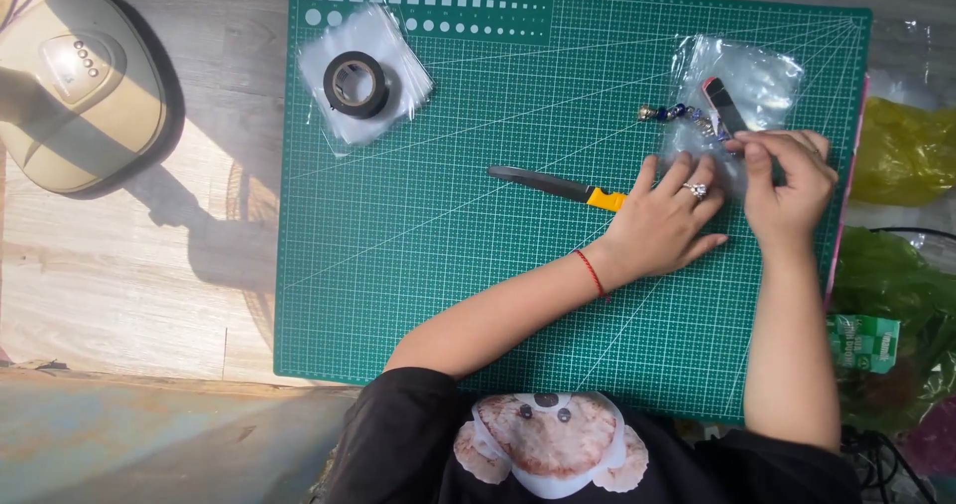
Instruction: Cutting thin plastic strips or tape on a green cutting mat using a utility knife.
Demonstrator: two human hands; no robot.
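Covering most of the wooden table (129, 295): green cutting mat (448, 255), gridded, white scale marks along its far edge.
Lamp: beige domed device (75, 91) on the table, left of the mat, well apart from the hands.
Clear plastic bag (742, 91): lies flat at the mat's far right corner; both hands sit on its near edge.
Stack of clear sleeves (393, 66): far left of mat, with a black tape roll (356, 84) resting on top.
Left hand (665, 220): palm down, fingers spread flat and open, pressing the bag's near edge (ring on one finger, red cord at wrist); grips nothing.
Right hand (787, 180): fingers curled, pinching the bag's edge beside the keychain.
Utility knife (558, 185): yellow-handled, on the mat, handle end partly under the left hand.
Beaded keychain (702, 114): blue and silver beads with a dark tag, at the bag's mouth; whether inside or on top, cannot tell.
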